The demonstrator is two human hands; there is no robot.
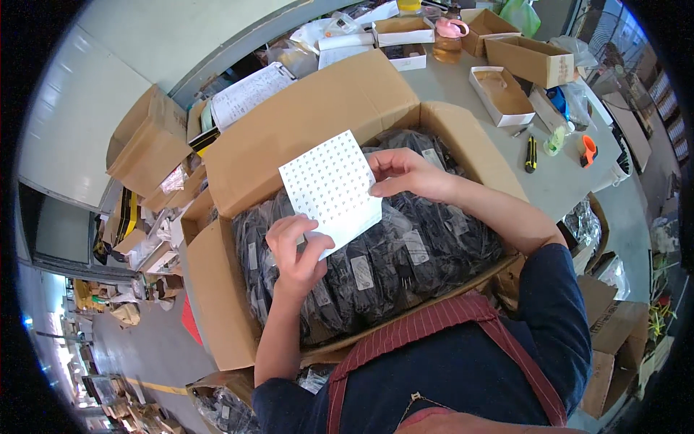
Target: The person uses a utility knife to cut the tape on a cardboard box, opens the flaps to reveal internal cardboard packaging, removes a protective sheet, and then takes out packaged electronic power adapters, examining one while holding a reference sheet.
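Note:
A white sheet (331, 181) with rows of small dark printed marks is held tilted above an open cardboard box. My left hand (295, 249) grips its lower left edge, thumb and curled fingers pressed together there. At the opposite edge my right hand (413, 176) pinches the sheet, with some fingertips hidden. Below, the cardboard box (303, 101) has its flaps folded out. Black items in clear plastic bags (376, 271) pack it in tight rows, several with pale labels. Whether the sheet carries peel-off stickers, I cannot tell.
On the grey table (473, 98) to the right lie a yellow-black utility knife (531, 154), an orange tape-like ring (588, 150) and a small white box (502, 96). A pink-lidded jug (448, 40) stands at the back. Another cardboard box (148, 141) is at the left.

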